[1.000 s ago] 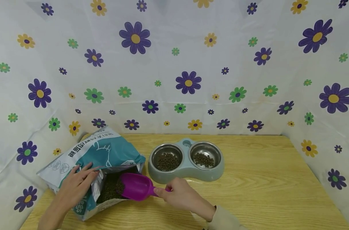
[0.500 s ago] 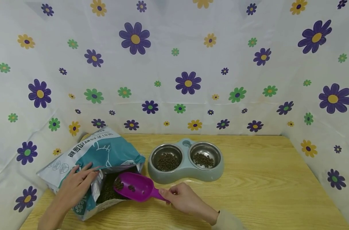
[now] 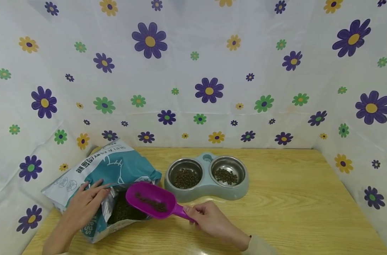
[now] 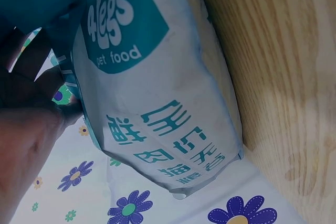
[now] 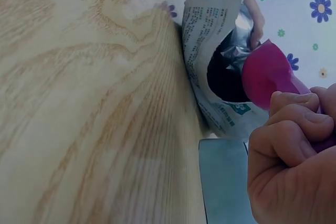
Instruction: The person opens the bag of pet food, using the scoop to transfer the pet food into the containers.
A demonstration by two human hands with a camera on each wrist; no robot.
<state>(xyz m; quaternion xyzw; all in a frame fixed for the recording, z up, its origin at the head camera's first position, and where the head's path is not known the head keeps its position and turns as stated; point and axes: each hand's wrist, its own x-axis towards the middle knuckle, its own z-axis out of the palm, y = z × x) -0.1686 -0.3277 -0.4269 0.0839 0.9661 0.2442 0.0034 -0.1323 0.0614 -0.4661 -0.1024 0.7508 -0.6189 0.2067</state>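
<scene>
Looks like lifting kibble (image 3: pixel 160 206) out: gripping the purple scoop (image 3: pixel 160 194) with the right hand (image 3: pixel 211 217) at the open food bag (image 3: pixel 128 163), resting the left hand (image 3: pixel 85 203), spread, on top. Probably needs a level carry to the bowls (image 3: pixel 226 163) next, tbh.

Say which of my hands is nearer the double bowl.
Right. The right hand, gripping the purple scoop, is just in front of the double bowl, not touching it. The left hand rests on the food bag, farther off to the bowl's left.

Purple scoop (image 3: pixel 158 195) holding brown kibble (image 3: pixel 159 205), at open teal-and-white bag (image 3: pixel 115 166), lying down.
</scene>
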